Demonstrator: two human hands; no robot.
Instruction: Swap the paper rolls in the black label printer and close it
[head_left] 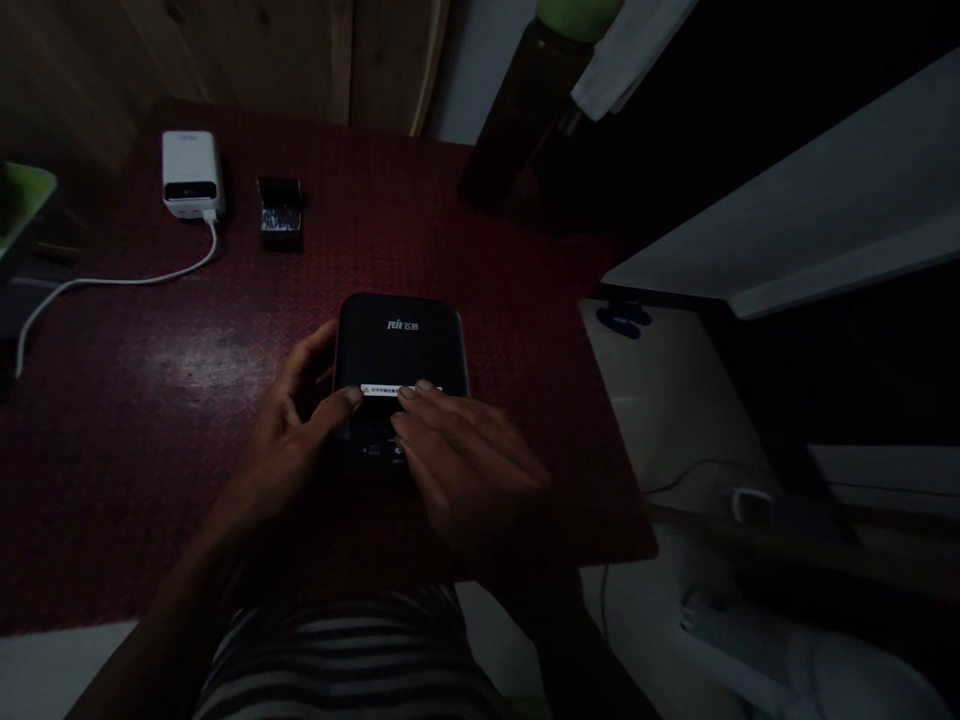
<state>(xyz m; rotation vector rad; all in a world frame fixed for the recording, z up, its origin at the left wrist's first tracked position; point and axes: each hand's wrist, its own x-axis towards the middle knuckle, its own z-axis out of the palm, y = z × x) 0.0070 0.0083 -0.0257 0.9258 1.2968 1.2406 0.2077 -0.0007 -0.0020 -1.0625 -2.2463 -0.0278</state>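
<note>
A black box-shaped device (401,345) with a white logo and a white label strip rests on the dark red table (420,210). My left hand (289,415) grips its left side, the thumb on top near the label's left end and the fingers against the side. Across the front part of the device lies my right hand (465,450), its fingers stretched out and held side by side, the tips at the label. Small markings on the device's front part show between the hands.
A white power bank (190,170) with a white cable (135,281) sits at the back left, beside a small black object (280,212). A dark bottle with a green cap (525,100) stands at the back. Slippers (624,318) lie on the floor right.
</note>
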